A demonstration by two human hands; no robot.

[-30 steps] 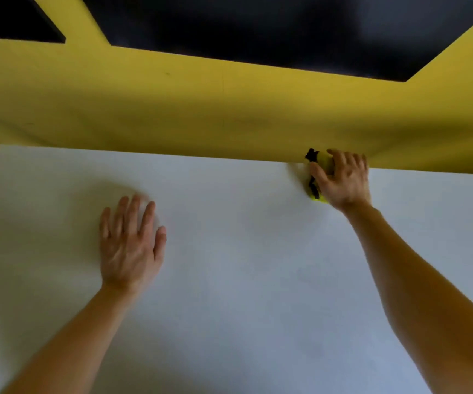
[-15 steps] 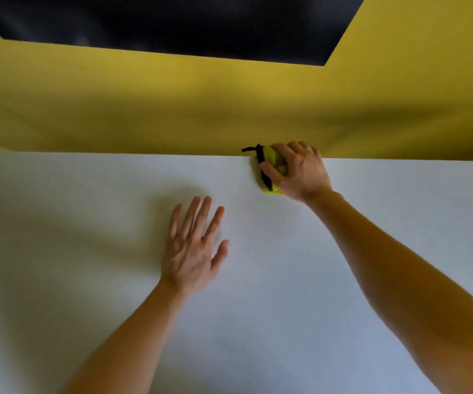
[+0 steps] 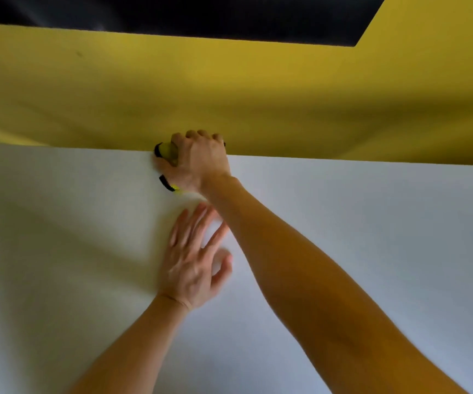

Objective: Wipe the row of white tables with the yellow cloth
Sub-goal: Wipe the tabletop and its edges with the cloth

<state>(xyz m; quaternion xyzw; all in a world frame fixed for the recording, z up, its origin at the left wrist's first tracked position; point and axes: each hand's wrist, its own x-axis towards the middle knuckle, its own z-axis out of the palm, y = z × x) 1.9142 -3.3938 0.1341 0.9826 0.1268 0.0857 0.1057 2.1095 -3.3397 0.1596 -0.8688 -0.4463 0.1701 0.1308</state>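
**Cloth at far table edge, under right hand**

Flat matte white table (image 3: 59, 251) fills the lower frame. A small bunched yellow cloth (image 3: 170, 151) with black trim sits at the table's far edge, against the yellow wall panel (image 3: 229, 95). The left hand (image 3: 192, 260) is mid-table, fingers straight and spread, holding nothing. It is blurred, so contact is unclear. The right hand (image 3: 202, 162) curls its fingers over the cloth and presses it down. The cloth looks soft, light and limp, so it is best kept bunched under the palm or it will likely fold. No labels or writing are readable.
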